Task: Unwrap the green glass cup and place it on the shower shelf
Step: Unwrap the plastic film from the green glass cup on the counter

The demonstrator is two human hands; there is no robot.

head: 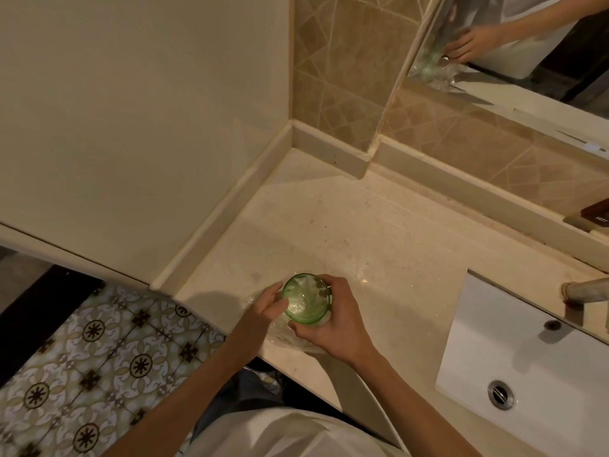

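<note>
While the green glass cup [307,298] stood upright near the front edge of the vanity counter [379,232], the unwrapping looked maybe halfway done at best. Clear plastic wrap [286,336] was bunched loosely around the base and sides, and some crinkly film seemed to be tucked down inside the mouth too, though with the glare I couldn't say for sure. The right hand [333,324] was curled around the cup's near side, fingers and thumb pressed against the wrapped wall to steady it. The left hand [263,308] had its fingertips pinched together at the rim, apparently on a bit of the wrap. So my guess: the film still needed peeling off completely, and carrying the cup to the shower shelf hadn't begun. No shower shelf showed up anywhere in view, so that meant turning away from the counter. As for surroundings, the white sink [527,357] sat well off to the right with the faucet [586,288] over it, and the mirror [514,47] up top reflected a hand. Nothing really crowded the cup, but it sat close to the counter edge above the patterned tile floor [99,341], so a slip could end badly.
</note>
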